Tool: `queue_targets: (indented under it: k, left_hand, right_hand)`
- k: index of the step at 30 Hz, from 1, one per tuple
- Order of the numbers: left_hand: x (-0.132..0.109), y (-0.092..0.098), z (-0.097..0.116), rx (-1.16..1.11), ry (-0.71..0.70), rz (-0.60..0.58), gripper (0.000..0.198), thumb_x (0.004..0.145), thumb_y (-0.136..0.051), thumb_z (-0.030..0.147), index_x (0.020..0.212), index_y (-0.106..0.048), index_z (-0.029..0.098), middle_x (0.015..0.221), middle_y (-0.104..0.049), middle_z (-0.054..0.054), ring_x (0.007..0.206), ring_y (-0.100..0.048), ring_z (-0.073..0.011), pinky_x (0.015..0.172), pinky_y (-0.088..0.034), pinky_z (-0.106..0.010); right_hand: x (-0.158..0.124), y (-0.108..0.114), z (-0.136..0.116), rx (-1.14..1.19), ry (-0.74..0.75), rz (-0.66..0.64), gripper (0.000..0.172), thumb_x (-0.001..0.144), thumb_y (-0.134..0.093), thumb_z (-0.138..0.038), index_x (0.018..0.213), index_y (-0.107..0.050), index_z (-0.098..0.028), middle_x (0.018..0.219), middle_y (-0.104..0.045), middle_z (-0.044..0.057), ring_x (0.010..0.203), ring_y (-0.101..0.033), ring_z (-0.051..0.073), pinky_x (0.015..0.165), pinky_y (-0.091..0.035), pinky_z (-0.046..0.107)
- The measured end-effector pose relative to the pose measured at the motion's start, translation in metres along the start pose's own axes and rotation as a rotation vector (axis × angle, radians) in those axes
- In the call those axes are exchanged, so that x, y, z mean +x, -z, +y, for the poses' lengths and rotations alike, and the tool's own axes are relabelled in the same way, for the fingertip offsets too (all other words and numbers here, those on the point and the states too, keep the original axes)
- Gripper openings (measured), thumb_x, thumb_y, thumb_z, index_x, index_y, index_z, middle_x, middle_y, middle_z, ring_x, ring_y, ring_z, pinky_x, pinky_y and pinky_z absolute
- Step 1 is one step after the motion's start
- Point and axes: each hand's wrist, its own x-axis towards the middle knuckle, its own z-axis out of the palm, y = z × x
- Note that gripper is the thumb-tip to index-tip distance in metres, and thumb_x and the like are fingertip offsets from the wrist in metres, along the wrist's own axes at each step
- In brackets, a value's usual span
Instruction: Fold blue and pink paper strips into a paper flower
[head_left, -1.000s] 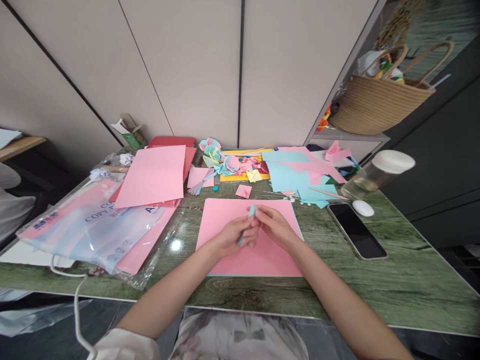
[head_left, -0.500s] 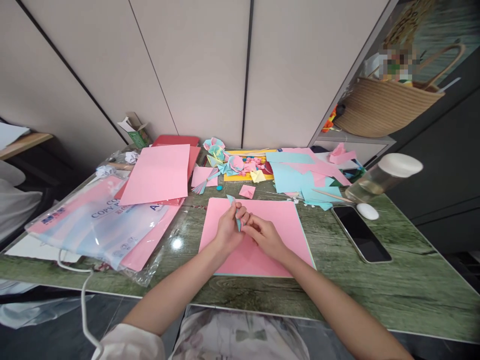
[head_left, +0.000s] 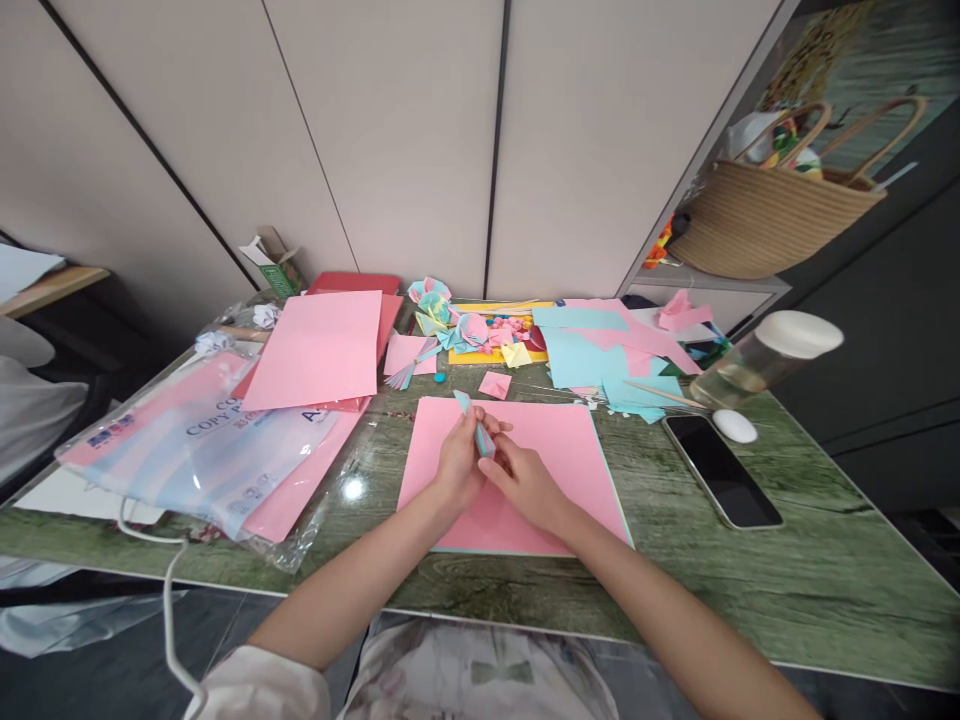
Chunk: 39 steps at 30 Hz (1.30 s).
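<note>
My left hand and my right hand meet above a large pink sheet lying flat on the green table. Both pinch a narrow folded strip of light blue paper that points up and away from me. The left fingers wrap round its middle; the right fingertips press on its lower end. Much of the strip is hidden by the fingers.
A plastic pack of copy paper and loose pink sheets lie at the left. Folded paper flowers and blue and pink scraps sit at the back. A phone, a white pebble-like object and a lidded jar are at the right.
The blue strip has turned from pointing right-up to pointing left-up. Both hands have drawn closer together and shifted slightly left over the pink sheet.
</note>
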Motion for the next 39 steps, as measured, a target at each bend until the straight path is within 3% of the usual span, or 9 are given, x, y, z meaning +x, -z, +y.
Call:
queue_targets:
  k: [5, 11, 16, 20, 27, 30, 33, 35, 39]
  left_hand:
    - [-0.004, -0.002, -0.005, 0.001, 0.008, -0.016, 0.017, 0.08, -0.046, 0.034, 0.074, -0.043, 0.019, 0.071, -0.061, -0.001, 0.088, -0.056, -0.0159, 0.073, -0.038, -0.025]
    - [-0.009, -0.006, -0.001, -0.019, 0.015, -0.081, 0.016, 0.08, -0.045, 0.033, 0.073, -0.045, 0.019, 0.073, -0.063, -0.001, 0.087, -0.056, -0.0163, 0.075, -0.038, -0.027]
    - [-0.011, -0.008, 0.009, 0.054, 0.093, -0.233, 0.02, 0.08, -0.045, 0.035, 0.089, -0.05, 0.018, 0.097, -0.062, -0.007, 0.074, -0.056, -0.0152, 0.064, -0.041, -0.027]
    - [-0.011, -0.007, 0.013, 0.118, 0.122, -0.363, 0.029, 0.078, -0.048, 0.039, 0.097, -0.05, 0.017, 0.106, -0.058, -0.011, 0.072, -0.057, -0.0158, 0.065, -0.042, -0.029]
    - [-0.01, -0.003, 0.006, 0.325, -0.004, -0.261, 0.026, 0.078, -0.047, 0.041, 0.082, -0.048, 0.016, 0.096, -0.063, -0.01, 0.069, -0.059, -0.0136, 0.074, -0.04, -0.028]
    - [-0.007, -0.001, 0.008, 0.466, -0.021, -0.241, 0.029, 0.078, -0.045, 0.044, 0.08, -0.047, 0.015, 0.095, -0.064, -0.01, 0.063, -0.058, -0.0127, 0.069, -0.041, -0.027]
    - [-0.004, 0.003, 0.014, 0.626, -0.035, -0.279, 0.032, 0.079, -0.043, 0.044, 0.08, -0.05, 0.013, 0.095, -0.063, -0.011, 0.069, -0.057, -0.0133, 0.073, -0.041, -0.028]
    - [-0.001, 0.005, 0.019, 0.698, -0.034, -0.308, 0.03, 0.08, -0.043, 0.042, 0.082, -0.051, 0.013, 0.098, -0.061, -0.01, 0.08, -0.056, -0.0146, 0.078, -0.041, -0.029]
    - [0.0, 0.009, 0.026, 0.799, 0.016, -0.319, 0.03, 0.08, -0.042, 0.042, 0.088, -0.049, 0.014, 0.097, -0.06, -0.011, 0.084, -0.056, -0.0167, 0.076, -0.043, -0.032]
  right_hand:
    - [-0.003, -0.001, 0.001, -0.139, 0.017, 0.021, 0.035, 0.085, -0.032, -0.039, 0.112, -0.045, -0.021, 0.078, -0.061, 0.006, 0.065, -0.055, 0.02, 0.056, -0.033, 0.027]
    - [-0.005, -0.003, 0.003, -0.166, 0.019, 0.05, 0.039, 0.086, -0.028, -0.034, 0.122, -0.037, -0.021, 0.079, -0.059, 0.006, 0.065, -0.053, 0.02, 0.058, -0.032, 0.029]
    - [-0.006, 0.001, -0.004, 0.286, 0.028, 0.092, 0.026, 0.086, -0.03, -0.036, 0.084, -0.049, -0.019, 0.06, -0.044, -0.001, 0.052, -0.038, 0.012, 0.051, -0.028, 0.025]
    - [-0.004, 0.005, -0.008, 0.746, -0.044, -0.066, 0.032, 0.086, -0.029, -0.039, 0.06, -0.033, -0.02, 0.043, -0.025, -0.007, 0.041, -0.019, 0.008, 0.043, -0.018, 0.023]
    - [-0.001, 0.004, -0.008, 1.215, -0.251, -0.34, 0.029, 0.083, -0.028, -0.037, 0.06, -0.032, -0.019, 0.038, -0.022, -0.01, 0.035, -0.012, 0.006, 0.042, -0.018, 0.021]
    - [0.003, 0.012, -0.003, 1.09, -0.284, -0.379, 0.033, 0.083, -0.026, -0.041, 0.061, -0.037, -0.019, 0.037, -0.027, -0.008, 0.033, -0.019, 0.007, 0.041, -0.021, 0.021]
    - [0.007, 0.026, 0.005, 0.647, -0.299, -0.348, 0.039, 0.081, -0.031, -0.045, 0.064, -0.051, -0.017, 0.04, -0.043, -0.004, 0.035, -0.033, 0.009, 0.039, -0.023, 0.021]
    - [0.009, 0.036, 0.01, 0.373, -0.2, -0.099, 0.027, 0.074, -0.049, -0.04, 0.07, -0.058, -0.015, 0.055, -0.054, -0.001, 0.046, -0.044, 0.009, 0.046, -0.031, 0.022]
    - [0.011, 0.049, 0.011, 0.204, -0.047, 0.22, 0.021, 0.073, -0.054, -0.036, 0.079, -0.059, -0.017, 0.077, -0.06, 0.002, 0.072, -0.053, 0.014, 0.066, -0.039, 0.026]
